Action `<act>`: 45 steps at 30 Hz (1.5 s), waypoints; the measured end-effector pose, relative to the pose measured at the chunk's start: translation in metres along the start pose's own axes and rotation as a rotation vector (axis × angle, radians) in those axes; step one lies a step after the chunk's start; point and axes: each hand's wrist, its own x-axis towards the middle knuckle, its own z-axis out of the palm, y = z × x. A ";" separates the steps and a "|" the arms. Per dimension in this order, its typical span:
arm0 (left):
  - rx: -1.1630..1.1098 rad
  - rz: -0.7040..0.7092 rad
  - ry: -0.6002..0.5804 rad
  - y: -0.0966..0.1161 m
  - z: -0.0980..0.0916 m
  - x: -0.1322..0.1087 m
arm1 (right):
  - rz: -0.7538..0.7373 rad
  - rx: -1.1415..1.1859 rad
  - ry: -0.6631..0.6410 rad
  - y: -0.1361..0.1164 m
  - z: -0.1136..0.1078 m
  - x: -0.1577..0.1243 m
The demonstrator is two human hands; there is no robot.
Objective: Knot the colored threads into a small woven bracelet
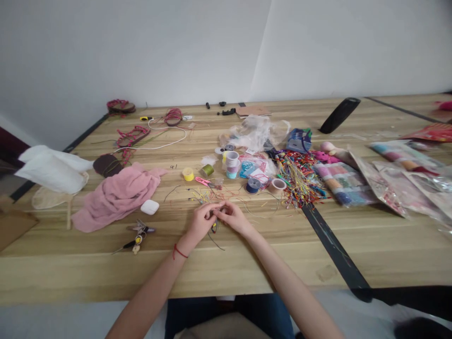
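Observation:
My left hand [200, 220] and my right hand [233, 217] meet over the wooden table [268, 254], fingertips pinched together on thin coloured threads [215, 225] that hang down between them. A red string bracelet [179, 252] circles my left wrist. Just beyond my hands lie loose thread ends, pink snips [203, 181] and spools: yellow [188, 174], olive green [207, 170], dark blue [253, 185].
A pink cloth [118, 195], a white earbud case [149, 207] and keys [138, 234] lie to the left. A heap of multicoloured cords [300, 176] and plastic packets [391, 181] fill the right. A dark seam strip [332, 245] crosses the table. White cloth [52, 169] lies far left.

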 end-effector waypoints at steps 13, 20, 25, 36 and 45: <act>0.022 0.025 0.042 -0.005 0.002 0.000 | -0.115 -0.088 0.152 -0.008 0.002 -0.001; -0.005 0.033 0.037 -0.005 0.001 0.000 | -0.018 0.083 0.170 -0.010 0.001 0.001; 0.002 0.051 0.043 -0.003 0.001 0.001 | 0.137 0.315 0.064 -0.015 -0.001 0.001; -0.022 0.111 -0.044 0.003 0.001 0.001 | 0.158 0.310 -0.065 -0.027 -0.007 -0.005; 0.039 0.060 -0.047 0.005 0.000 0.001 | 0.026 0.129 0.006 -0.012 -0.007 0.001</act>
